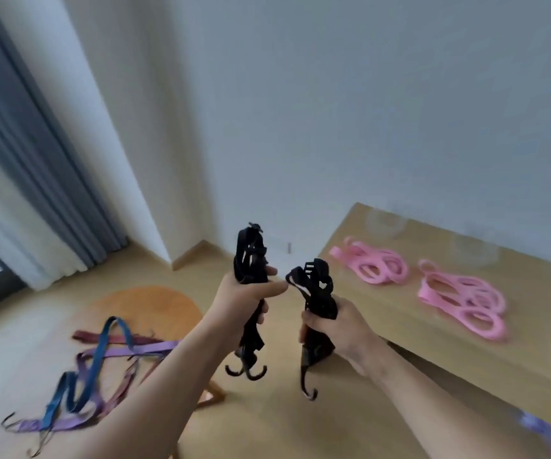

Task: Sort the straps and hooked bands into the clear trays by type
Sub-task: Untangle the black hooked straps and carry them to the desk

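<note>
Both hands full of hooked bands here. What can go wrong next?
1. The dark hooks under the left hand and right hand hang close; the two black hooked-band bundles may snag together.
2. The clear trays on the wooden table are barely visible beside the pink looped straps; a drop may miss.

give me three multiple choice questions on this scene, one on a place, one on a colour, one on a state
1. Where do the pink bands lie?
A on the floor
B on the wooden table
C in a hand

2. What colour are the hooked bands being held?
A black
B pink
C blue

3. What is the left hand doing?
A hanging open
B pressing flat on the table
C gripping a bundle of hooked bands

Answers: B, both pink piles rest on the tabletop; A, both held bundles and their hooks are black; C, its fingers curl round one bundle, while the right hand grips the other.
</note>
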A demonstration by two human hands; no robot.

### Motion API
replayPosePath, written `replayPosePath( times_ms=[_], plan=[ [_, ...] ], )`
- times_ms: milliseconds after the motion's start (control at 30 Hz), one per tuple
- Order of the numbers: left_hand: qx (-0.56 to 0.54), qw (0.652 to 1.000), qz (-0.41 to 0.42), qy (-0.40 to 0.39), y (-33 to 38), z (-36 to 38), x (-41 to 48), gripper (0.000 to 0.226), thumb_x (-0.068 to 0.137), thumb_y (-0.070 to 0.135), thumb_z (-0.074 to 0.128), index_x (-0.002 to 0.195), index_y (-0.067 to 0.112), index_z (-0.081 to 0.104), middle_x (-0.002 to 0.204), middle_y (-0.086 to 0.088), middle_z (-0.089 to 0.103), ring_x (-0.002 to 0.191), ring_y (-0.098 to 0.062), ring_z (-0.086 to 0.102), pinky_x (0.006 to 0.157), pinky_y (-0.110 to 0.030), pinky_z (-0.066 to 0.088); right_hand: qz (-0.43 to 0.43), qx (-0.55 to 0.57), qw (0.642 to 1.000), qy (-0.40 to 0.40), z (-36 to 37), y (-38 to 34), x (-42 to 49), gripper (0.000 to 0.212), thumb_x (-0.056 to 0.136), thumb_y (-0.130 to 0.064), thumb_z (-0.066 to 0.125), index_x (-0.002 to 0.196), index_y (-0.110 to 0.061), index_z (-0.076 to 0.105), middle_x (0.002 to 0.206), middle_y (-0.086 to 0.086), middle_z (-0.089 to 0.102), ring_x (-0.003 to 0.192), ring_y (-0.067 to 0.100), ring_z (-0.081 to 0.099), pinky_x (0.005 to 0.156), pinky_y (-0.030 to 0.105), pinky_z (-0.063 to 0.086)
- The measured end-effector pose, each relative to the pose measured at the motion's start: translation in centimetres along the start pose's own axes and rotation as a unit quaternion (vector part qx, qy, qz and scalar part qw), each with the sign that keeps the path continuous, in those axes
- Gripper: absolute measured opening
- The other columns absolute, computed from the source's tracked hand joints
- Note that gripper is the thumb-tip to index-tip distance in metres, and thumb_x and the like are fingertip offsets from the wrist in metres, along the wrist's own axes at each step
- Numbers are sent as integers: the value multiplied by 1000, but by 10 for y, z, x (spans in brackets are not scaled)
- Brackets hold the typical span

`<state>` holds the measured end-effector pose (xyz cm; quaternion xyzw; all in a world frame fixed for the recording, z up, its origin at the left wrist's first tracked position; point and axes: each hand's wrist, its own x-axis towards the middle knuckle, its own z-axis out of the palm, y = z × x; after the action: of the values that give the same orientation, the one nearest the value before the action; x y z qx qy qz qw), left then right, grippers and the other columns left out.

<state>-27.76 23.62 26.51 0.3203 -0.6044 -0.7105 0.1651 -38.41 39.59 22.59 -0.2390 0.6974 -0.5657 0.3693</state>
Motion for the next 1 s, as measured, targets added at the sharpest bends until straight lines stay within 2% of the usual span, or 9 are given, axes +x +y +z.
replayPosePath(
  times_ms=[100, 267, 367, 467, 633, 733, 833, 933, 1000],
  plan=[
    [26, 997, -37, -58, -22, 74, 9, 34, 81, 4, 82, 111, 3, 66, 71, -4, 54, 50, -14, 44, 44, -26, 35, 42, 32, 995, 85, -70, 27, -26, 10, 93, -8, 66, 89, -4, 58, 66, 17, 62, 58, 28, 61, 65, 44, 55],
    [42, 985, -100, -132, -63, 203, 9, 29, 85, 5, 79, 110, 1, 65, 59, 1, 52, 47, -13, 41, 41, -25, 35, 125, 30, 968, 214, -186, 68, -82, 10, 85, -4, 67, 86, -5, 57, 56, 8, 56, 47, 21, 52, 52, 28, 46],
    [73, 974, -122, -174, -88, 275, 4, 25, 84, 8, 81, 103, 5, 65, 73, -5, 58, 49, -12, 44, 44, -26, 36, 168, 45, 949, 264, -251, 95, -117, 15, 83, -6, 68, 79, -10, 54, 56, 5, 57, 47, 19, 53, 53, 26, 45],
    [98, 963, -139, -209, -103, 342, -6, 20, 85, 8, 80, 97, 8, 64, 80, -8, 54, 48, -12, 43, 43, -25, 34, 213, 74, 928, 298, -308, 121, -149, 15, 82, -13, 71, 90, -10, 58, 72, 7, 64, 62, 22, 61, 62, 29, 51],
    [118, 945, -167, -254, -120, 422, -17, 20, 86, 7, 78, 97, 8, 61, 77, -5, 51, 49, -11, 41, 41, -24, 31, 274, 105, 912, 286, -380, 149, -188, 29, 83, -10, 65, 109, -19, 55, 100, 10, 69, 87, 25, 68, 80, 38, 56],
    [138, 937, -180, -265, -125, 452, -18, 21, 85, 9, 80, 96, 8, 62, 76, -4, 49, 48, -11, 40, 40, -23, 30, 268, 109, 912, 292, -405, 159, -199, 31, 86, -7, 63, 112, -23, 56, 102, 9, 67, 85, 24, 68, 74, 35, 56],
    [148, 934, -182, -270, -122, 478, -10, 21, 84, 9, 80, 95, 8, 62, 76, -4, 49, 47, -10, 40, 39, -23, 30, 233, 43, 919, 314, -428, 162, -194, 35, 87, -8, 64, 116, -27, 60, 103, 1, 68, 89, 20, 65, 73, 31, 51],
    [141, 932, -189, -275, -115, 500, 5, 22, 83, 9, 81, 95, 9, 62, 76, -3, 49, 47, -10, 40, 38, -22, 29, 212, -90, 915, 330, -456, 164, -175, 35, 86, -16, 65, 116, -34, 61, 101, -7, 68, 92, 18, 64, 79, 32, 51],
    [132, 929, -196, -285, -111, 514, 17, 23, 83, 9, 81, 97, 8, 63, 77, -3, 49, 48, -11, 40, 38, -22, 29, 213, -193, 901, 326, -477, 166, -157, 36, 85, -20, 64, 119, -33, 58, 98, -5, 67, 88, 20, 64, 76, 34, 53]
  ],
)
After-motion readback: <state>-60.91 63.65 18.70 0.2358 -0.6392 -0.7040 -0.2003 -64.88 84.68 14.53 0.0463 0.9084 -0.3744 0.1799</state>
